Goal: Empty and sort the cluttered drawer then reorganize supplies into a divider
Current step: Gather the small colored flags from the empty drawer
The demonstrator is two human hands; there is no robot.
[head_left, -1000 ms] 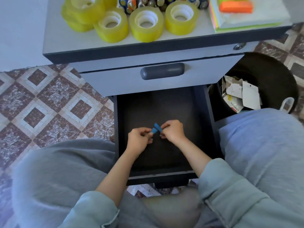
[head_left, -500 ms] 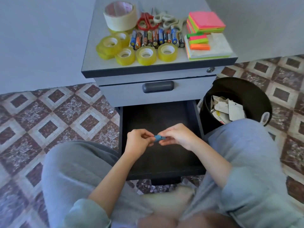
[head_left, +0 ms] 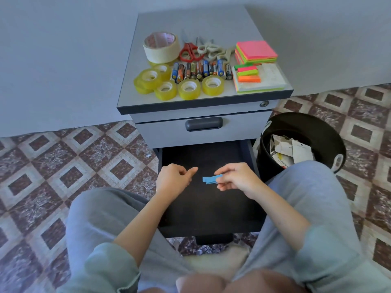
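**A:** Over the open drawer (head_left: 203,212), on the six o'clock side of the cabinet (head_left: 190,20), what do the hands hold?

**B:** The right hand (head_left: 237,178) pinches the blue strips (head_left: 209,179) between thumb and curled fingers. The left hand (head_left: 173,180) holds nothing. Its fingers are loosely curled and the thumb points toward three o'clock, at the strips, a little apart from them.

**A:** How do the strips look?

**B:** They are small, flat and plain bright blue, a few thin pieces lying one on another. They are slightly fanned, so the free ends step apart. Those ends stick out of the fingers toward nine o'clock. The dark drawer floor is behind them, but I cannot tell whether they touch it.

**A:** And where is that within the drawer?

**B:** Near its middle, a little toward twelve o'clock. Both forearms come in from six o'clock, between grey-clad knees.

**A:** What lies on the cabinet top?

**B:** The yellow tape rolls (head_left: 189,89) sit along the six o'clock edge, toward nine. Just beyond them is a row of batteries (head_left: 201,70). A wide pale tape roll (head_left: 161,47) is at about ten o'clock, with scissors (head_left: 189,52) beside it. The neon sticky notes (head_left: 256,50) are stacked on the three o'clock side.

**A:** Anything next to the cabinet?

**B:** At three o'clock from the drawer there is a black bin (head_left: 317,127) with paper scraps (head_left: 292,151) in it.
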